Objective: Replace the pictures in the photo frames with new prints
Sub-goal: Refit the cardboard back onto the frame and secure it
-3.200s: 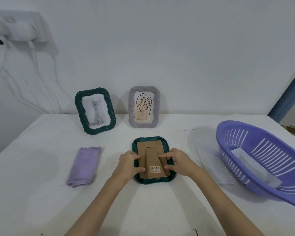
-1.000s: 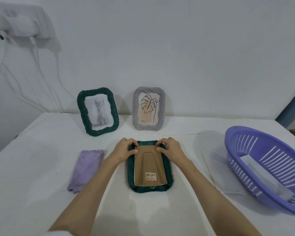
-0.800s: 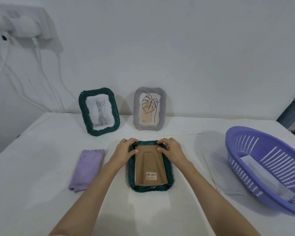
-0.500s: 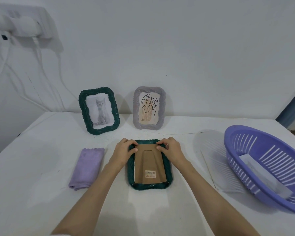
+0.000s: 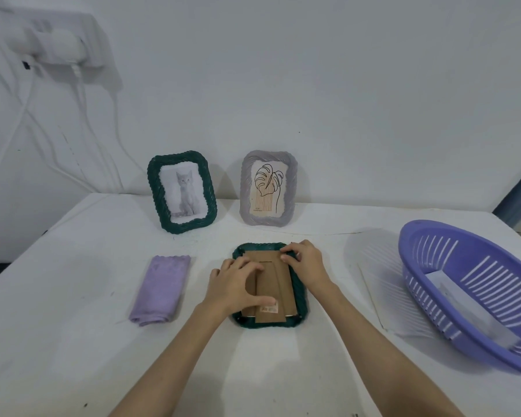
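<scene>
A dark green woven photo frame (image 5: pixel 301 296) lies face down on the white table, its brown cardboard backing (image 5: pixel 275 284) up. My left hand (image 5: pixel 238 284) lies over the left side of the backing, fingers across it and thumb near the barcode sticker. My right hand (image 5: pixel 306 263) rests at the frame's top right corner, fingertips curled onto the backing's edge. Two frames stand against the wall: a green one with a cat photo (image 5: pixel 182 191) and a grey one with a leaf drawing (image 5: pixel 268 188).
A folded lilac cloth (image 5: pixel 161 288) lies left of the frame. A purple slotted plastic basket (image 5: pixel 469 293) with white prints inside sits at the right, over loose white sheets (image 5: pixel 385 284). Cables hang down the wall at the left.
My left hand has moved from the frame's top left corner down onto the middle of the backing. My right hand stays at the top right corner.
</scene>
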A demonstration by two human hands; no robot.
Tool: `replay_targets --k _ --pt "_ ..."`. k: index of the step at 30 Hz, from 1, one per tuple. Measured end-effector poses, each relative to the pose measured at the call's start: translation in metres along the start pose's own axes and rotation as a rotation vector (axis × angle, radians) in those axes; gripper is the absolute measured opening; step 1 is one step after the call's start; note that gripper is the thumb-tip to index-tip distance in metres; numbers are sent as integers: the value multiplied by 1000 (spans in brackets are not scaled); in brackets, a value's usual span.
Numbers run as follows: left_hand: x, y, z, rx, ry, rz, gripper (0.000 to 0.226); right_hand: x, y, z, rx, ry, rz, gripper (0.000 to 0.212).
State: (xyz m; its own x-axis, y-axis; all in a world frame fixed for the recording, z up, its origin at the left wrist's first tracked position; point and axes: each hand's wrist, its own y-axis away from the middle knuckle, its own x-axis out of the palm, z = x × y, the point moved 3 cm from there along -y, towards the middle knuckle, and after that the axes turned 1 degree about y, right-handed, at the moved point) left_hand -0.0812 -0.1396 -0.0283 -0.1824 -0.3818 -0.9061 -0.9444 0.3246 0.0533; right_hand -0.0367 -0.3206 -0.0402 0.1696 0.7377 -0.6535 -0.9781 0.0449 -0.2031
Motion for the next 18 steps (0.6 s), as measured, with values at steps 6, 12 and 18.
replay_targets --k 6,12,18 --pt "5 -2 1 -9 46 -12 72 -13 9 5 44 -29 89 42" --pt "6 -7 6 -30 92 -18 73 -31 57 4 -39 109 311 30" --pt "13 -6 10 -1 105 -25 77 -31 81 -1 -95 149 198 28"
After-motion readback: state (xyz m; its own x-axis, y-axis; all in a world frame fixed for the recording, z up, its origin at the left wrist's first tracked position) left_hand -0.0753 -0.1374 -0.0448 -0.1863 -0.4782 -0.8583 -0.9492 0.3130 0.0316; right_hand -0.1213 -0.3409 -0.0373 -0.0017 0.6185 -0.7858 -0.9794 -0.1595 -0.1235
